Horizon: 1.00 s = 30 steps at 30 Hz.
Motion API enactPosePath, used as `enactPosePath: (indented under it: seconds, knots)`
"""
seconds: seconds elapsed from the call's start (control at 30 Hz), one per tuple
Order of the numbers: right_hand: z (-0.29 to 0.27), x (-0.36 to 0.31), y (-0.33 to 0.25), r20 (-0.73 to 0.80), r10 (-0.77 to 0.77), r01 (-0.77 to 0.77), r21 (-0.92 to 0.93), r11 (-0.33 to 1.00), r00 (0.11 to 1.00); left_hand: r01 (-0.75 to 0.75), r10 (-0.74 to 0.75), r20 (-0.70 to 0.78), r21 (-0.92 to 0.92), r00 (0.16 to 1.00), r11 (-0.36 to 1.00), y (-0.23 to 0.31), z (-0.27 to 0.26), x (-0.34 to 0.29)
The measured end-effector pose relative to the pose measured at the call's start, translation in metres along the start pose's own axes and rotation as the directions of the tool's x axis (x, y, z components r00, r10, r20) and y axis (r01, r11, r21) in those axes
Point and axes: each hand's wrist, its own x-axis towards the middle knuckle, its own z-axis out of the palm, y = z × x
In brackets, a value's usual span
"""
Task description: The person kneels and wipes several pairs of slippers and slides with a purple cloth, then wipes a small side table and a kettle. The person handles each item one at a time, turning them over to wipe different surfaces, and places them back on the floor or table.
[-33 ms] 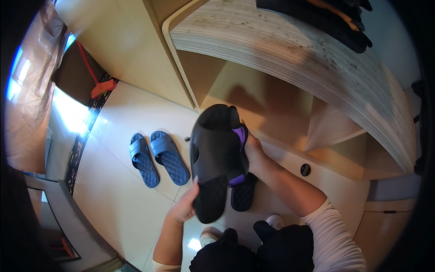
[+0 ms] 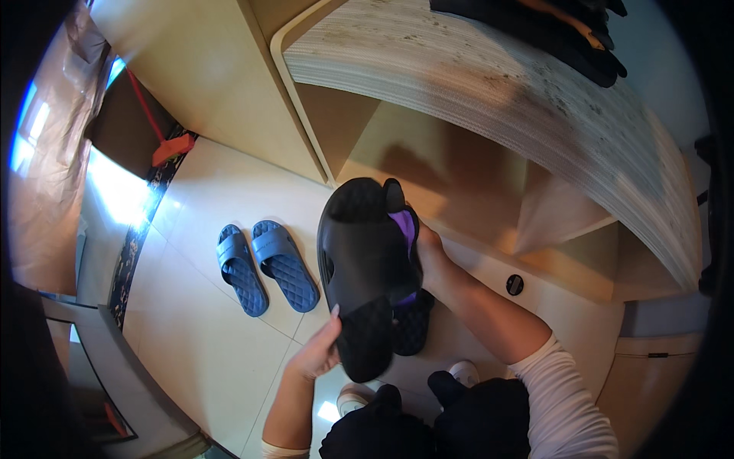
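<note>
A black slipper [image 2: 359, 260] with a wide strap and quilted sole is held up before me, its toe end away from me. My left hand [image 2: 319, 350] grips its near left edge, thumb on top by the strap. My right hand [image 2: 430, 249] is closed at the right side, round a second black slipper [image 2: 414, 325] mostly hidden behind the first. Purple material [image 2: 405, 229] shows at the second one's strap; I cannot tell whether it is lining or something tucked in. The right fingers are largely hidden.
A pair of blue slippers [image 2: 284, 268] stands on the tiled floor at left. Ahead is an open wooden cabinet [image 2: 436, 168] under a patterned top [image 2: 459, 53] bearing dark items. A small round black object [image 2: 514, 284] lies at right. An orange-red broom [image 2: 173, 149] leans far left.
The front black slipper has turned slightly, its near end shifting right and toward me over the second slipper. My left hand has moved a little right with it.
</note>
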Motion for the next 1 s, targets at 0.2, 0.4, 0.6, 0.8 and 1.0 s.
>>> enactPosePath:
  seconds: [0.2,0.4,0.6,0.8,1.0]
  knots:
    - [-0.021,0.007,0.006,0.252,-0.083,0.077,0.034,0.996,0.964,-0.175,0.372,0.368,-0.47,0.852,0.865,-0.03,0.038,0.009]
    - [-0.011,0.009,-0.029,0.498,-0.455,0.604,-0.188,0.774,0.738,-0.383,0.543,0.077,-0.627,0.836,0.678,0.009,0.035,-0.004]
    - [0.029,-0.07,0.0,0.721,-0.265,0.762,-0.639,0.106,0.641,-0.238,0.693,0.216,-0.834,0.688,0.497,0.006,0.038,0.016]
    - [0.056,-0.073,0.029,0.909,-0.316,0.847,-0.381,-0.372,0.27,-0.603,0.763,0.137,-0.531,0.631,0.594,-0.012,0.024,0.017]
    - [0.036,-0.056,0.051,0.843,-0.215,0.733,-0.536,-0.419,0.493,-0.536,0.615,0.009,-0.483,0.788,0.693,-0.025,0.01,0.028]
